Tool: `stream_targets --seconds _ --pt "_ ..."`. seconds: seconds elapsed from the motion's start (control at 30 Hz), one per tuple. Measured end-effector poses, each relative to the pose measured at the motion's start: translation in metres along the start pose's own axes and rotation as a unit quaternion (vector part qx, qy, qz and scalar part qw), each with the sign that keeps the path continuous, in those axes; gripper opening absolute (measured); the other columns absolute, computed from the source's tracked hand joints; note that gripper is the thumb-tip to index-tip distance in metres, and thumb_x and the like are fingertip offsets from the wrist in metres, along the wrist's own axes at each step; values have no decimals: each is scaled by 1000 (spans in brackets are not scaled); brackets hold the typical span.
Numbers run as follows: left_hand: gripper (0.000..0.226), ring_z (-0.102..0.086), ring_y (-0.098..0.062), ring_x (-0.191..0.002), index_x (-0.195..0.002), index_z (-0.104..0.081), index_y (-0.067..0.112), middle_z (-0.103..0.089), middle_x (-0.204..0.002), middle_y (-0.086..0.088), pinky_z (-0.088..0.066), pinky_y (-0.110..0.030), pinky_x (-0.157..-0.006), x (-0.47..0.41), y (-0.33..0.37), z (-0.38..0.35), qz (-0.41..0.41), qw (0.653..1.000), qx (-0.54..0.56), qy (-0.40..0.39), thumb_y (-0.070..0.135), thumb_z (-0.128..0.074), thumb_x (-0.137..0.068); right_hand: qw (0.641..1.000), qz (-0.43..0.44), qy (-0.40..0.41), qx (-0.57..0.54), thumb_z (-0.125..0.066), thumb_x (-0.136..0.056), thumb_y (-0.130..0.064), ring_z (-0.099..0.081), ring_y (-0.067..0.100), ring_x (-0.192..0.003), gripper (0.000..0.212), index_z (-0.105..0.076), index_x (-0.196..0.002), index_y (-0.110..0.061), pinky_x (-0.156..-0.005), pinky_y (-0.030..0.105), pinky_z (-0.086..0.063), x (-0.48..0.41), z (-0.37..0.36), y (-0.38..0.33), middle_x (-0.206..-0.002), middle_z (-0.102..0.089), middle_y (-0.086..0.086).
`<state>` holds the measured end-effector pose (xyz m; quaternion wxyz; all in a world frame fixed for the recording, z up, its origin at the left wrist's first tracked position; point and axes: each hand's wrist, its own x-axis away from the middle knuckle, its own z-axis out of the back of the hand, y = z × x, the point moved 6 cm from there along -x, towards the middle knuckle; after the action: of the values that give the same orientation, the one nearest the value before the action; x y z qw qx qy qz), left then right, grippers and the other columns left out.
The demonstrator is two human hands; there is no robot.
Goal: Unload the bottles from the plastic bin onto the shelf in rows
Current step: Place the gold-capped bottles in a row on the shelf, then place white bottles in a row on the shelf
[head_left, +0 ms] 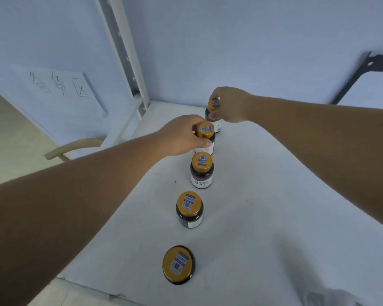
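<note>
While the right hand grips the farthest bottle, the left hand grips the second-farthest bottle just nearer.

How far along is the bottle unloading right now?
Done: the nearest bottle, second bottle and third bottle stand free in one line on the white shelf. In hand: the left hand grips the fourth bottle and the right hand grips the fifth bottle, extending that line. Left: the plastic bin is out of view, so the remaining count is unknown.
</note>
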<state>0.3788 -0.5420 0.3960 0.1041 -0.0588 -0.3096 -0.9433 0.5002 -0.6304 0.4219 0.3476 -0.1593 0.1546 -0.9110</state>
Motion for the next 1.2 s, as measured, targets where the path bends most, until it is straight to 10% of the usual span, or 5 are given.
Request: stream_targets --seconds 0.33,0.7,1.2 --pt "70 -57 -10 -117 -137 -52 29 -57 -137 9 -49 -30 -92 19 22 39 -17 1000 -4 21 50 -80 -77 998 -25 30 -42 -66 -87 -51 -54 26 -121 72 -44 -143 -13 -99 36 -46 28 32 17 -141 -52 5" --pt "53 -58 -5 -117 -130 -60 29 -61 -131 14 -48 -29 -96 49 184 16 -231 971 -56 -5 44 -76 -82 975 -155 159 10 -67 -85 -50 -61 22 -102 52 -64 -121 -12 -82 30 -46 241 124 81 -123 -65 1" --pt "54 -58 1 -108 -130 -58 36 -59 -124 21 -45 -21 -89 190 503 -198 -467 866 -99 -146 49 -75 -80 867 -435 243 23 -71 -80 -50 -66 33 -97 53 -66 -114 -9 -82 34 -53 678 162 241 -107 -73 12"
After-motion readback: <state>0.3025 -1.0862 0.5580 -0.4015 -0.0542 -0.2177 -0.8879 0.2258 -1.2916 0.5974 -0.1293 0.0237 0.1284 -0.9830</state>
